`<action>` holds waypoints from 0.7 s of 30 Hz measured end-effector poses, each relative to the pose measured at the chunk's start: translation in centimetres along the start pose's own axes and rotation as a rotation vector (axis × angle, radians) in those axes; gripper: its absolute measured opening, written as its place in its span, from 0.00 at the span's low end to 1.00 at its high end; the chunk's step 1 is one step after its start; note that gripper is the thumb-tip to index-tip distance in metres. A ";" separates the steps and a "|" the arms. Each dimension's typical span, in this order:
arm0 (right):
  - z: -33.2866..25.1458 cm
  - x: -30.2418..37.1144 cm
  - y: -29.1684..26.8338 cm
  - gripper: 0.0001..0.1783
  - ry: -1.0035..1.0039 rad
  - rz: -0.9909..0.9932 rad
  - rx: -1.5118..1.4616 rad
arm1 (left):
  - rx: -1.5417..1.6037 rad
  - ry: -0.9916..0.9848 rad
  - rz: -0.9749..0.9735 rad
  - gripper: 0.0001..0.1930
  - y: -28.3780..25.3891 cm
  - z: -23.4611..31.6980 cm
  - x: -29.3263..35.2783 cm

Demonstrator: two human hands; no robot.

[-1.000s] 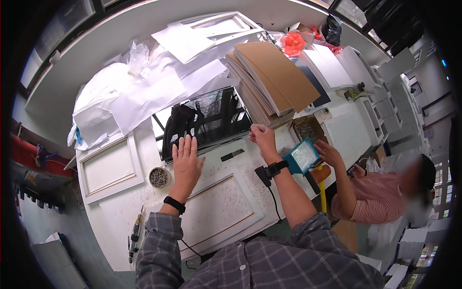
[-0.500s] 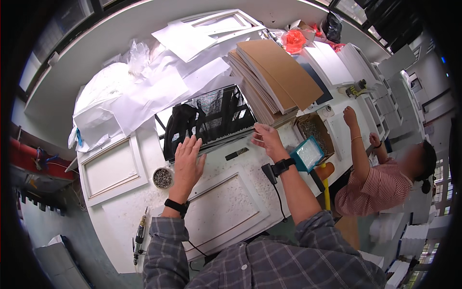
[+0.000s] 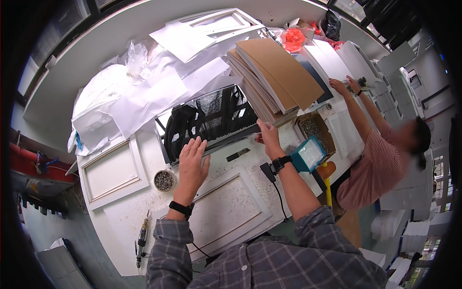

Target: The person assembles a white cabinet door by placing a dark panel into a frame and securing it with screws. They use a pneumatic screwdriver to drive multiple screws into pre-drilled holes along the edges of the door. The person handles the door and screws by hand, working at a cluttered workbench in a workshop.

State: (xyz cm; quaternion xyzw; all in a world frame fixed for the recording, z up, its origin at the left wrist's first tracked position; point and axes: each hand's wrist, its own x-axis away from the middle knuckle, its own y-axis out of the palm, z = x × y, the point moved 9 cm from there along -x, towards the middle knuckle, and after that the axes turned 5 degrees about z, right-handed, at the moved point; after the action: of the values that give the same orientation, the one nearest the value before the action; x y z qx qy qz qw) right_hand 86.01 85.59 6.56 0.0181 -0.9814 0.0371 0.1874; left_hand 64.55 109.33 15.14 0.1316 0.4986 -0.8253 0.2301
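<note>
A dark, glossy glass panel (image 3: pixel 211 115) lies on the table and reflects window bars. My left hand (image 3: pixel 193 161) is open, its fingers stretched out together over the panel's near left edge. I cannot tell whether it touches. At the panel's near right corner is my right hand (image 3: pixel 270 140), its fingers bent inward. A thin pale sliver shows by its fingertips, too small to name. Between the hands, a small dark-handled knife (image 3: pixel 238 154) lies on the table. Closer to me lies a white framed door panel (image 3: pixel 231 204), partly behind my left wrist.
A round tub of screws (image 3: pixel 164 180) stands left of my left hand, near a power screwdriver (image 3: pixel 142 241). Brown boards (image 3: pixel 284 72) are stacked beyond the glass. A cardboard box of screws (image 3: pixel 315 132) and a teal box (image 3: pixel 309 154) sit rightward. Another person (image 3: pixel 375 168) works at right.
My right hand has shifted slightly right, and its fingers are more bent. My left hand is slightly lower and farther right. The other person has leaned in, both arms reaching over the table.
</note>
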 end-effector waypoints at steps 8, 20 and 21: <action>-0.2 -2.2 -0.9 0.15 0.033 -0.007 -0.004 | -0.027 0.013 0.034 0.28 0.5 0.1 0.1; -1.3 -3.7 -0.9 0.10 -0.048 -0.001 -0.015 | -0.010 0.017 0.069 0.28 0.6 0.2 0.0; -1.4 -3.9 -0.9 0.10 -0.054 -0.007 -0.016 | -0.010 0.014 0.067 0.28 0.6 0.2 0.0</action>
State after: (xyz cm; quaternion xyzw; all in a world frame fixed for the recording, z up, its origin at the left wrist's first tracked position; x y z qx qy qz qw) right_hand 90.20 84.91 6.52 0.0211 -0.9863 0.0280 0.1612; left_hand 64.92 108.94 14.75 0.1528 0.4997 -0.8137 0.2546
